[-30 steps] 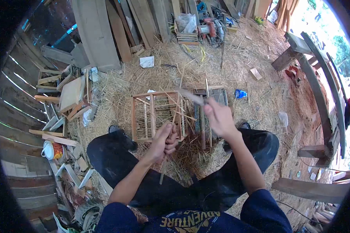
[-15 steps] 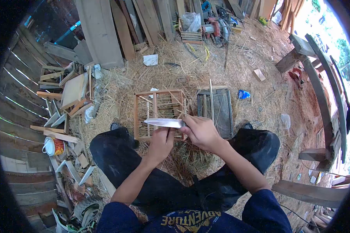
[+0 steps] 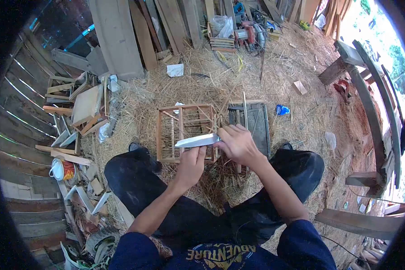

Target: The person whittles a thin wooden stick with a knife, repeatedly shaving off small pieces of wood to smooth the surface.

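1. Right hand (image 3: 239, 146) clamps the knife (image 3: 195, 141) by its handle, the proper hold; blade juts leftward from the grip, likely stiff, light
2. Left hand (image 3: 191, 165) nears the blade, its grip hidden

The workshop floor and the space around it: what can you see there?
Knife: one, silver blade, in right hand
Wooden frame: one, brown, beyond the hands
Panel: one, grey, right of frame
Straw: plenty, tan, across floor
Packet: one, blue, right of panel
Crate: one, brown, far side
Plastic bag: one, clear, on crate
Power tools: several, partly red, beside crate
Boards: many, grey and brown, far side
Bucket: one, mostly white, left
Beams: several, grey-brown, right
Left hand: one, bare, by blade
Right hand: one, bare, gripping knife
Legs: two, black trousers, near side
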`<state>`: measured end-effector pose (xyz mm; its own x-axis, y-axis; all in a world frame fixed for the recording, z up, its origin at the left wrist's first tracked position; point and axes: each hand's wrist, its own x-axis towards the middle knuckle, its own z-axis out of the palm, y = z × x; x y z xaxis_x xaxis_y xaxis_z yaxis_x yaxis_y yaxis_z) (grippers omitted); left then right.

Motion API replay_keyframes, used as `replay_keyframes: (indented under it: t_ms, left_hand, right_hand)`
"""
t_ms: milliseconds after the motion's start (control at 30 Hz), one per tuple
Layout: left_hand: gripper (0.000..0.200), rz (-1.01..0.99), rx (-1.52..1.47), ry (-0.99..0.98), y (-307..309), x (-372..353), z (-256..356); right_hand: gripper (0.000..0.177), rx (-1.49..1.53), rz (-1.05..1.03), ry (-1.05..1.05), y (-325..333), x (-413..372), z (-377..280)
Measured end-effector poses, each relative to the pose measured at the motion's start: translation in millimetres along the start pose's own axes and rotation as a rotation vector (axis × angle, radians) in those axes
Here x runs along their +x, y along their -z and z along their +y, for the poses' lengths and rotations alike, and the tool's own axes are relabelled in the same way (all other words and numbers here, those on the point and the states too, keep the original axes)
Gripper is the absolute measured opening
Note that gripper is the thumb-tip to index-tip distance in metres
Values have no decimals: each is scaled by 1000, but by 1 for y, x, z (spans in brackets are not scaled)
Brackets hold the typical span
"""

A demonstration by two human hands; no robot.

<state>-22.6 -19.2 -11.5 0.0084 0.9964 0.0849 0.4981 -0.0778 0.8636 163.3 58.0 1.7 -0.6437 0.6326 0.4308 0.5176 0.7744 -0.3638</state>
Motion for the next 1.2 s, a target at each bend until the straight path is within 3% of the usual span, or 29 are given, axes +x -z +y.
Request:
replay_keyframes:
  t_ms: [133, 167, 267, 300, 367, 400, 467, 533, 600, 700, 867, 1033, 1200]
  left_hand:
    - [34, -31, -87, 94, 2, 9, 17]
    - [34, 55, -166, 7, -6, 10, 15]
    - [33, 46, -227, 33, -11, 16, 17]
    - [33, -8, -246, 94, -6, 17, 23]
    - [32, -50, -244, 79, -7, -9, 16]
    - [32, -73, -234, 61, -2, -14, 11]
    - [29, -84, -326, 190, 23, -2, 7]
    - [26, -85, -482, 337, 27, 5, 7]
    - [24, -51, -647, 301, 24, 22, 7]
    - [27, -23, -835, 390, 22, 21, 4]
    - [27, -84, -851, 364, 14, 20, -5]
    - [28, -97, -856, 474, -4, 19, 7]
    - [22, -208, -847, 449, 0, 18, 9]
  right_hand:
    - [35, -110, 23, -22, 9, 4, 12]
    - [35, -173, -3, -33, 13, 4, 13]
    - [40, -174, 21, -76, 15, 4, 18]
    - [38, -247, 67, 5, 17, 4, 24]
    - [31, -611, 201, -240, 17, -30, 87]
    - [25, -401, 269, -648, 69, -21, 97]
    - [20, -254, 324, -918, 105, -4, 92]
    - [24, -483, 254, -647, 107, -23, 75]
    - [24, -333, 237, -639, 73, -36, 65]
    - [22, -141, 96, -445, 37, -40, 45]
    - [22, 104, -13, -232, 16, -19, 9]
    - [25, 224, -57, -182, 3, -12, -4]
    - [26, 318, -62, -214, 8, -4, -13]
